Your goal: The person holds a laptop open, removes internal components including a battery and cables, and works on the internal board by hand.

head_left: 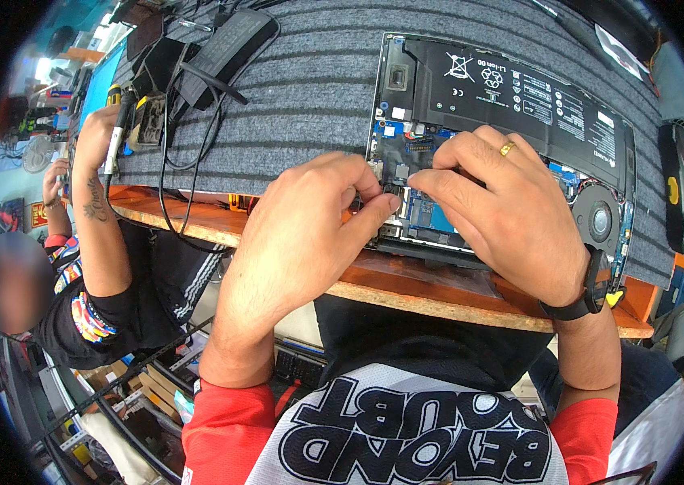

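An opened laptop [384,121] lies with its insides bared: a wide black battery [520,97], a blue circuit board [424,217] and a round fan [598,215]. My left hand [301,218] is at the laptop's near left corner, thumb and forefinger pinched together by the board's edge. Over the board's middle, my right hand [504,190] bends its fingers, thumb and forefinger tips close together near a small connector area. Whatever sits between either hand's fingertips is too small or hidden to make out.
A ribbed grey mat [318,105] covers the bench, whose wooden front edge [407,295] runs below. A black power adapter [233,52] with a looping cable [166,162] lies left. Another person's hand [98,139] is beside screwdriver-like tools [118,129]. A black case [679,190] stands right.
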Action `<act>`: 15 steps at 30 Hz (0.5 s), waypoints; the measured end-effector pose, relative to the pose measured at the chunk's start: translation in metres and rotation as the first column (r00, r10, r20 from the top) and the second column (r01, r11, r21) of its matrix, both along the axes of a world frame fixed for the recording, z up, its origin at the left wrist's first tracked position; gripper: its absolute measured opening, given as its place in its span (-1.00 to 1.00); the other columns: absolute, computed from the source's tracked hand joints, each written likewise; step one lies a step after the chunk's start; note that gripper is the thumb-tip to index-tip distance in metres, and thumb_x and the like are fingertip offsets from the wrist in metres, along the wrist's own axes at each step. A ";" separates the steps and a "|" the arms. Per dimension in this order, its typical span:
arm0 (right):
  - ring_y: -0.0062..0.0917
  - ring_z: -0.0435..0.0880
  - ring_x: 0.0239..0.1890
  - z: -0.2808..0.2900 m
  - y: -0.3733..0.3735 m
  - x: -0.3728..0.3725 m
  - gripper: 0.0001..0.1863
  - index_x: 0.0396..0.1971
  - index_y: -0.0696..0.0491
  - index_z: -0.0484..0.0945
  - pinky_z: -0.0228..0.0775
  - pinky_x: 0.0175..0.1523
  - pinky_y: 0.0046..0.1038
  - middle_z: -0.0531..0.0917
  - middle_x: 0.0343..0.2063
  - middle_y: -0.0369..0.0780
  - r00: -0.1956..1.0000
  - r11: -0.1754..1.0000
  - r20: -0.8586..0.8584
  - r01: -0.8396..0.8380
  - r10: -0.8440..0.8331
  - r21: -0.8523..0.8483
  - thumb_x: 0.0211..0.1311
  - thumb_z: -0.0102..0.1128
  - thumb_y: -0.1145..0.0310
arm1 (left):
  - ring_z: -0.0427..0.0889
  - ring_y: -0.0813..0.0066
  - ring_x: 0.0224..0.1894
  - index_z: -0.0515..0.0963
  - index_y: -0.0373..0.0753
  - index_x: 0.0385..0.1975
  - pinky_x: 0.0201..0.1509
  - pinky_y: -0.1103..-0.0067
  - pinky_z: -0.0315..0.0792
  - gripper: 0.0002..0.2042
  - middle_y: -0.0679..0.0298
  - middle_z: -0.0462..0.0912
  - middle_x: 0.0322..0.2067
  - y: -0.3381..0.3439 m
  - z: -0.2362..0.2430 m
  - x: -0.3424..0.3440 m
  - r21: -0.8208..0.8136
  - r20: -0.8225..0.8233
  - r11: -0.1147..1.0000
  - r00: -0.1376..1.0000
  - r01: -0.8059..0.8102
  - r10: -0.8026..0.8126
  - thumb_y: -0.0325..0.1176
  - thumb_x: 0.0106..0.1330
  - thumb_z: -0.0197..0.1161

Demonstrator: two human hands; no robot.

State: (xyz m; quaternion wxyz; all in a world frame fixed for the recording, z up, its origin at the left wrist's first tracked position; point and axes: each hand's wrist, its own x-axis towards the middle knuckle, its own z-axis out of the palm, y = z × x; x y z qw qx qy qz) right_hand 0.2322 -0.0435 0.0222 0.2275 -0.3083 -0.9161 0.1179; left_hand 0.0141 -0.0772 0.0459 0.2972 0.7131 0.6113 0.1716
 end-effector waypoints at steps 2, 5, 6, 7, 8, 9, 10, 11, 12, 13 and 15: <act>-0.43 0.53 -0.25 -0.001 0.000 0.000 -0.77 -0.21 0.00 0.67 0.33 -0.18 -0.38 0.54 -0.32 -0.32 1.000 1.000 -0.005 -0.001 0.001 0.001 0.08 0.33 0.46 | 0.18 0.49 -0.59 0.57 -0.35 -0.44 -0.51 0.43 0.12 -0.81 0.26 0.24 -0.65 0.001 0.000 0.000 -0.002 -0.015 1.000 1.000 0.008 -0.008 -0.39 0.20 0.43; -0.43 0.53 -0.25 0.000 0.000 0.000 -0.77 -0.21 0.01 0.67 0.33 -0.18 -0.38 0.54 -0.32 -0.32 1.000 1.000 -0.007 -0.005 0.005 -0.001 0.08 0.32 0.46 | 0.19 0.48 -0.59 0.58 -0.36 -0.43 -0.50 0.43 0.13 -0.81 0.24 0.26 -0.65 0.002 0.002 -0.001 -0.004 -0.033 1.000 0.999 0.019 -0.019 -0.39 0.19 0.43; -0.43 0.53 -0.25 0.000 0.000 0.000 -0.77 -0.21 0.01 0.67 0.33 -0.18 -0.38 0.54 -0.32 -0.32 1.000 1.000 -0.006 -0.006 0.006 -0.001 0.08 0.32 0.46 | 0.20 0.47 -0.59 0.57 -0.36 -0.43 -0.50 0.42 0.14 -0.81 0.24 0.27 -0.65 0.001 0.003 -0.001 -0.006 -0.031 1.000 0.999 0.018 -0.019 -0.39 0.19 0.43; -0.43 0.53 -0.24 -0.001 0.000 0.001 -0.77 -0.21 0.01 0.67 0.33 -0.18 -0.38 0.54 -0.32 -0.32 1.000 1.000 -0.002 -0.005 0.005 -0.001 0.08 0.32 0.46 | 0.20 0.47 -0.58 0.57 -0.36 -0.43 -0.50 0.42 0.14 -0.81 0.24 0.27 -0.65 0.002 0.003 0.000 -0.008 -0.027 1.000 0.999 0.021 -0.021 -0.39 0.19 0.43; -0.43 0.53 -0.24 -0.001 0.000 0.001 -0.77 -0.21 0.01 0.67 0.33 -0.17 -0.38 0.54 -0.31 -0.32 1.000 1.000 0.001 -0.004 0.004 -0.001 0.08 0.32 0.46 | 0.20 0.47 -0.58 0.57 -0.36 -0.43 -0.49 0.42 0.14 -0.81 0.24 0.27 -0.64 0.003 0.002 0.000 -0.009 -0.024 1.000 0.999 0.027 -0.027 -0.39 0.19 0.43; -0.43 0.53 -0.24 -0.001 0.000 0.001 -0.77 -0.20 0.01 0.67 0.33 -0.17 -0.38 0.54 -0.31 -0.32 1.000 1.000 0.002 0.000 0.000 -0.006 0.08 0.32 0.46 | 0.20 0.47 -0.58 0.57 -0.36 -0.43 -0.49 0.42 0.14 -0.81 0.24 0.27 -0.64 0.004 0.001 -0.001 -0.010 -0.021 0.999 0.999 0.033 -0.034 -0.39 0.19 0.43; -0.43 0.53 -0.24 -0.001 0.000 0.000 -0.77 -0.20 0.01 0.67 0.33 -0.17 -0.38 0.54 -0.31 -0.32 1.000 1.000 -0.001 0.001 -0.001 -0.011 0.08 0.32 0.46 | 0.20 0.47 -0.58 0.57 -0.36 -0.43 -0.49 0.42 0.14 -0.81 0.24 0.27 -0.64 0.004 0.001 -0.001 -0.011 -0.021 0.999 0.999 0.037 -0.037 -0.39 0.19 0.43; -0.43 0.53 -0.24 0.000 0.000 0.000 -0.77 -0.20 0.01 0.67 0.34 -0.17 -0.37 0.53 -0.31 -0.32 1.000 1.000 -0.003 0.002 -0.002 -0.016 0.08 0.31 0.46 | 0.20 0.46 -0.57 0.57 -0.36 -0.43 -0.49 0.42 0.14 -0.81 0.24 0.28 -0.63 0.004 0.002 -0.002 -0.012 -0.014 0.999 0.999 0.039 -0.039 -0.39 0.20 0.43; -0.43 0.53 -0.23 0.000 0.000 0.000 -0.77 -0.20 0.01 0.67 0.34 -0.16 -0.37 0.53 -0.31 -0.32 1.000 1.000 -0.002 0.002 -0.002 -0.015 0.08 0.31 0.46 | 0.20 0.46 -0.57 0.56 -0.36 -0.43 -0.49 0.42 0.14 -0.81 0.24 0.28 -0.63 0.004 0.002 -0.002 -0.013 -0.007 0.999 0.999 0.042 -0.042 -0.39 0.20 0.43; -0.43 0.53 -0.23 0.001 0.000 0.000 -0.77 -0.20 0.01 0.67 0.34 -0.16 -0.37 0.53 -0.31 -0.32 1.000 1.000 -0.001 0.000 0.000 -0.013 0.08 0.31 0.46 | 0.20 0.46 -0.57 0.56 -0.36 -0.43 -0.48 0.42 0.14 -0.81 0.24 0.28 -0.63 0.004 0.002 -0.003 -0.014 0.001 0.999 0.999 0.044 -0.044 -0.39 0.20 0.43; -0.43 0.53 -0.23 0.001 -0.001 0.000 -0.77 -0.21 0.01 0.66 0.34 -0.16 -0.37 0.53 -0.31 -0.32 1.000 1.000 0.001 -0.001 0.001 -0.009 0.08 0.31 0.46 | 0.20 0.45 -0.57 0.56 -0.36 -0.43 -0.48 0.42 0.14 -0.81 0.24 0.28 -0.62 0.004 0.003 -0.003 -0.031 0.002 0.998 0.999 0.048 -0.048 -0.40 0.21 0.42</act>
